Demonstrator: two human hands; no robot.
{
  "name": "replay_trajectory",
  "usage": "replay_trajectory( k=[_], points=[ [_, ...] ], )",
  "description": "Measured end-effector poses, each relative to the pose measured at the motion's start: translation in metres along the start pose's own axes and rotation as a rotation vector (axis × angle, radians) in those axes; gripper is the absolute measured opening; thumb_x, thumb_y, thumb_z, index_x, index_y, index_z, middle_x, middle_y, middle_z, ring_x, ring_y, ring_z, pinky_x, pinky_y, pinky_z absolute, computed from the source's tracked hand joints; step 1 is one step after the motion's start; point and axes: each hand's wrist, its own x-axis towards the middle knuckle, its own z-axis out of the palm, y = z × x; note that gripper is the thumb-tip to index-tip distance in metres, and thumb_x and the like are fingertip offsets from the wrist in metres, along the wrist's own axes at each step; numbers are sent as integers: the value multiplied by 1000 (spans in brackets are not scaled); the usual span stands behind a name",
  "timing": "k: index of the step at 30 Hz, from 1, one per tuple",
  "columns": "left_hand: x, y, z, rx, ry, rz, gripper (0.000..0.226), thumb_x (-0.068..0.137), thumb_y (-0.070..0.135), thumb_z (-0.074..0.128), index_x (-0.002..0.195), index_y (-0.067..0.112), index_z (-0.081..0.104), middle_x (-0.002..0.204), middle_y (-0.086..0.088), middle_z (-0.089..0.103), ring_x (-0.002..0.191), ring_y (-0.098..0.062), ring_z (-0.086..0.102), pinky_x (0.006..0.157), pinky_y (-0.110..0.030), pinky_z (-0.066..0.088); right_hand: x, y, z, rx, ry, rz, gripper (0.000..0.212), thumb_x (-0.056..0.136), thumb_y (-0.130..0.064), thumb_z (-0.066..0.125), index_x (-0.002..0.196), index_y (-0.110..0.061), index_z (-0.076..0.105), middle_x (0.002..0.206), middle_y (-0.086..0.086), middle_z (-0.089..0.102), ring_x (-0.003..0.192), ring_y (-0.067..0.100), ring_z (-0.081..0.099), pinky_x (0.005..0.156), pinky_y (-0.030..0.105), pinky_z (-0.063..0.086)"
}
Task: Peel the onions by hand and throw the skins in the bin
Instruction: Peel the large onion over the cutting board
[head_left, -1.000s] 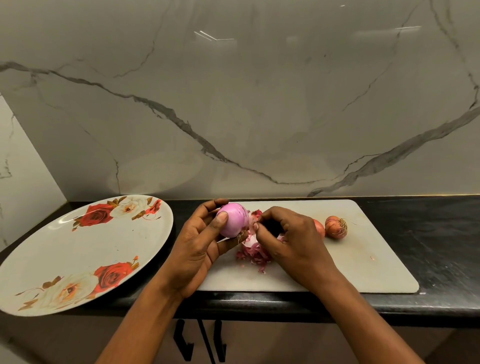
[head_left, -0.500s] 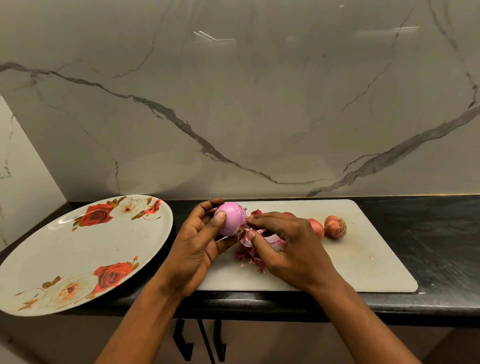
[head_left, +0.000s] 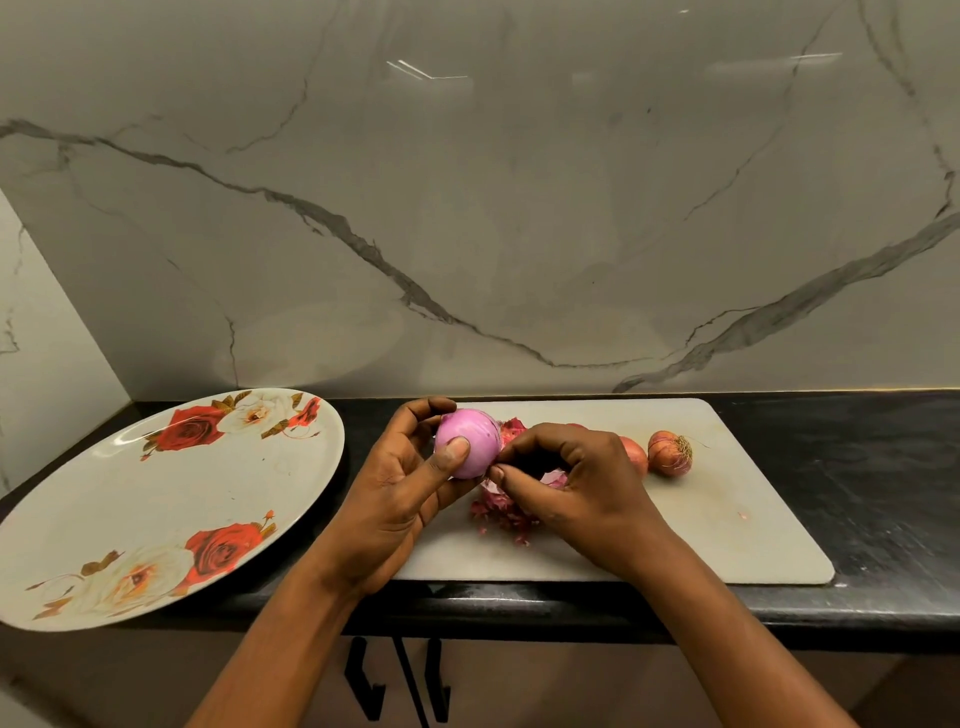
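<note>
Nearest me, the left hand (head_left: 405, 499) cups the onion (head_left: 470, 441), thumb pressed on its smooth pink side, just above the cutting board (head_left: 727, 519). The right hand (head_left: 576, 483) is curled, thumb and forefinger pinching at the onion's end; what scrap they hold I can't make out. That slick bulb could squirt free under a sharp tug, and the loose skins (head_left: 498, 512) heaped beneath might scatter off the board. Two unpeeled onions (head_left: 670, 452) wait behind. A rose-patterned plate (head_left: 156, 509) overhangs the black counter (head_left: 857, 467) at left. Veined marble wall (head_left: 467, 208) beyond; no bin in sight.
</note>
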Motion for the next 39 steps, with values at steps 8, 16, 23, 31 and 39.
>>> replay_trajectory(
  k=[8, 16, 23, 31, 39],
  points=[
    [1, 0, 1, -87, 53, 12, 55, 88, 27, 76, 137, 15, 54, 141, -16, 62, 127, -39, 65, 95, -42, 61, -2, 2, 1, -111, 76, 20, 8, 88, -15, 76, 87, -21, 72, 77, -11, 70, 74, 11, 68, 68, 34, 58],
    [1, 1, 1, -86, 30, -7, 60, 84, 27, 77, 138, 15, 53, 142, -17, 62, 126, -41, 66, 95, -42, 62, 0, -1, 1, -93, 56, -38, 22, 90, -30, 83, 109, -21, 77, 93, -15, 75, 89, 7, 72, 74, 22, 59],
    [2, -3, 0, -81, 21, -7, 50, 89, 20, 71, 136, 13, 53, 140, -17, 63, 128, -41, 64, 98, -44, 61, 0, 4, 1, -13, 33, -23, 13, 91, -23, 83, 103, -20, 80, 91, -13, 77, 87, 11, 75, 78, 35, 61],
    [2, -1, 0, -47, 19, -21, 60, 82, 28, 78, 136, 16, 55, 137, -13, 65, 127, -40, 65, 97, -43, 61, 1, 5, 1, -15, 0, -75, 8, 93, -18, 81, 100, -20, 80, 88, -12, 76, 84, 13, 73, 75, 33, 59],
    [2, 0, 0, -105, 51, -12, 46, 94, 17, 67, 137, 12, 53, 140, -16, 63, 125, -39, 66, 92, -41, 63, 1, 5, 2, -68, 32, -135, 5, 93, -14, 80, 96, -17, 77, 84, -11, 72, 79, 11, 69, 71, 25, 55]
  ],
)
